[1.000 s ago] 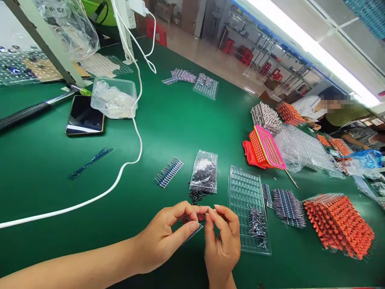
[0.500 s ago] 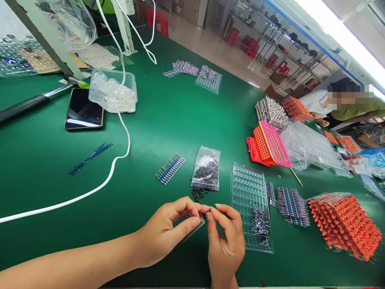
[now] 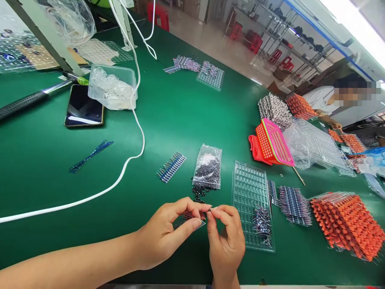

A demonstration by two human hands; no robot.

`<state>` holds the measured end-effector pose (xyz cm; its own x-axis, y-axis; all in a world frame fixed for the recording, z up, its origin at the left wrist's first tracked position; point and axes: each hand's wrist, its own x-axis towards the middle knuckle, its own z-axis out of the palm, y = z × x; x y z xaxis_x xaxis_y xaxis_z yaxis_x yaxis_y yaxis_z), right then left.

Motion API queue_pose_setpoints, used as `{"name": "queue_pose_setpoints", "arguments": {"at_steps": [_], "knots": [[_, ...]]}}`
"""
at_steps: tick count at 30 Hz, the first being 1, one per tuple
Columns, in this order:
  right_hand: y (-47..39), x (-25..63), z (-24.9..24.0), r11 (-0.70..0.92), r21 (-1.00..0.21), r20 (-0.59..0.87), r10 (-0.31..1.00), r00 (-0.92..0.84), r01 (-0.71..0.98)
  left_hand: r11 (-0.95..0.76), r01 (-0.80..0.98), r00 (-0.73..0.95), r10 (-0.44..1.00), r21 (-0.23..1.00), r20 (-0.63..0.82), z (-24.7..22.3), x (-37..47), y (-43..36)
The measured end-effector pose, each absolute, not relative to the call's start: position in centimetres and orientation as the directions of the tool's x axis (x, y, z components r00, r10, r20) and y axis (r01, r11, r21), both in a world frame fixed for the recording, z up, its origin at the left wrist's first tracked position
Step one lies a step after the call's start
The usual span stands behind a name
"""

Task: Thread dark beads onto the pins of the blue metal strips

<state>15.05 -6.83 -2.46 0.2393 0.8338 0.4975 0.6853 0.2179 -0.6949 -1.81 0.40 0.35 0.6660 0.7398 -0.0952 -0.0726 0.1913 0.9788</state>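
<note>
My left hand is curled, its index fingertip meeting the fingertips of my right hand. My right thumb and forefinger pinch together on something too small to make out. Partly hidden by my left fingers is a strip of small circuit boards with wires; whether the hand grips it or it lies below, I cannot tell. Small black beads spill just beyond my fingers, from a clear plastic bag. Right of the hands lies a clear ribbed tray, wired parts heaped at its near end.
Another wired strip lies left of the bag. Rightward are stacked strips, orange parts and a pink-red basket. A white cable crosses the left side, near a phone and plastic box. Someone sits at far right.
The view has shifted slightly. My hands keep nearly the same pose, fingertips still together. The white cable's upper part appears farther right, and the person at far right has moved.
</note>
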Motion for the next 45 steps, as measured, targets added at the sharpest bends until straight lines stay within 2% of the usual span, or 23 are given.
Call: {"name": "queue_pose_setpoints", "arguments": {"at_steps": [7, 25, 28, 32, 35, 38, 41, 45], "knots": [[-6.62, 14.98, -2.3, 0.202, -0.693, 0.481, 0.844, 0.236, 0.692, 0.216, -0.064, 0.649, 0.751, 0.974, -0.124, 0.61, -1.78, 0.44], [-6.41, 14.97, -2.3, 0.24, -0.641, 0.533, 0.822, 0.198, 0.729, -0.013, -0.009, 0.647, 0.762, 1.0, 0.015, -0.12, -1.81, 0.4], [-6.34, 15.02, -2.41, 0.277, -0.576, 0.582, 0.8, 0.147, 0.769, 0.042, -0.009, 0.647, 0.762, 0.999, -0.026, -0.1, -1.78, 0.48], [-6.19, 14.88, -2.35, 0.28, -0.534, 0.601, 0.789, 0.125, 0.798, 0.229, -0.039, 0.659, 0.737, 0.973, -0.148, -0.04, -1.54, 0.7], [-6.24, 14.74, -2.23, 0.25, -0.592, 0.566, 0.806, 0.175, 0.766, 0.392, -0.1, 0.647, 0.724, 0.915, -0.24, -0.12, -1.31, 0.91], [-6.43, 14.74, -2.12, 0.185, -0.748, 0.436, 0.862, 0.26, 0.638, 0.487, -0.142, 0.638, 0.711, 0.861, -0.297, -0.16, -1.15, 1.07], [-6.58, 14.89, -2.1, 0.096, -0.904, 0.243, 0.917, 0.315, 0.417, 0.507, -0.156, 0.627, 0.713, 0.848, -0.312, -0.17, -1.03, 1.15], [-6.59, 15.0, -2.26, 0.035, -0.973, 0.113, 0.935, 0.337, 0.229, 0.475, -0.129, 0.598, 0.737, 0.87, -0.314, -0.1, -0.84, 1.22]]}}
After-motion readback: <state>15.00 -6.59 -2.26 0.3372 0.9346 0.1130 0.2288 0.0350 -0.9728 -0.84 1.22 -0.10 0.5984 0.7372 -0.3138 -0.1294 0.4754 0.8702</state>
